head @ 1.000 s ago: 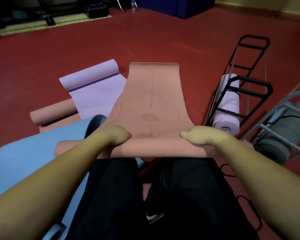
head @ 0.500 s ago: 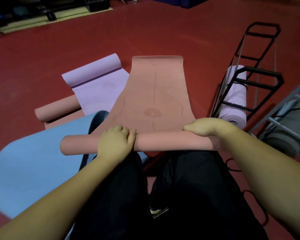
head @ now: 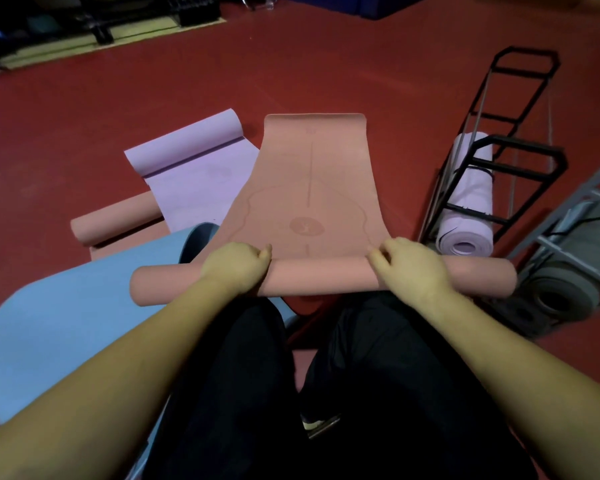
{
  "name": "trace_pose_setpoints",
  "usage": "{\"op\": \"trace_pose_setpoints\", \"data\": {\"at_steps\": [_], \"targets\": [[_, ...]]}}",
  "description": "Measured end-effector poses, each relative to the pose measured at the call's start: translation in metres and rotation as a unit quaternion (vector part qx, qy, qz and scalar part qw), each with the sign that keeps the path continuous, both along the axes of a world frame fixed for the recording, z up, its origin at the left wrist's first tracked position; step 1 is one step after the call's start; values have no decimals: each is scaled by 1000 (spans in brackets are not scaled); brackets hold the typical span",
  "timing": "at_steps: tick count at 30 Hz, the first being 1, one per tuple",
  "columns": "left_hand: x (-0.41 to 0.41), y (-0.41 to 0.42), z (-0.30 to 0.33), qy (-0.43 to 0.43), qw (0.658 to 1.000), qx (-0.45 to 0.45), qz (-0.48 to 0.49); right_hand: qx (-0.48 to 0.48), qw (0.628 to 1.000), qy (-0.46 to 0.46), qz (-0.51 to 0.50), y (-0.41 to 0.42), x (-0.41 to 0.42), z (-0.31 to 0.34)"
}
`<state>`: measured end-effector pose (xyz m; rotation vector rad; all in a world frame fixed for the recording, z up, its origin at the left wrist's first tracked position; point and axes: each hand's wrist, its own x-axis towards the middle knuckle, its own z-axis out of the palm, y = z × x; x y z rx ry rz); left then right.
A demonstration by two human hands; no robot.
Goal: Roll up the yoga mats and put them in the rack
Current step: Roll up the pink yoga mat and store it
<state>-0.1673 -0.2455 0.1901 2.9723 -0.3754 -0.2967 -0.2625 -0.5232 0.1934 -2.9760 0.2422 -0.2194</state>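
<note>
Now, left hand (head: pixel 236 268) and right hand (head: pixel 409 271) clasping rolled end of salmon mat (head: pixel 312 188), near rack (head: pixel 499 161)

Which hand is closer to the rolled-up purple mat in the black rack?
The right hand. It rests on the salmon mat's roll, just left of the purple mat in the black rack. The left hand is farther along the roll.
</note>
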Motion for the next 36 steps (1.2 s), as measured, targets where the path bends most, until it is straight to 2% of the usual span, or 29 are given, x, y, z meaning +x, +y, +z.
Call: {"op": "trace_pose_setpoints", "data": {"at_steps": [4,10,11,13,16,19,25,31,36], "targets": [[18,2,-4,66,997,30,-20,-17,999,-27,19,-2,-14,-11],[25,-6,-6,135,989,-34,41,-20,1000,19,7,-8,10,-9],[22,-6,-7,111,993,-28,23,-18,999,26,7,-9,14,-8],[10,-1,-9,12,1000,-16,-8,-21,999,50,5,-10,21,-6],[-18,6,-13,-103,994,-23,4,-24,995,94,4,-7,30,1],[-24,10,-10,-111,994,-10,-5,-27,991,132,9,-5,38,12],[1,4,24,-74,997,-21,2,23,976,216,9,-10,50,48],[4,-1,33,94,995,12,-18,34,931,363,25,-13,40,56],[13,-2,23,158,987,19,-32,27,932,359,36,-9,30,42]]}}
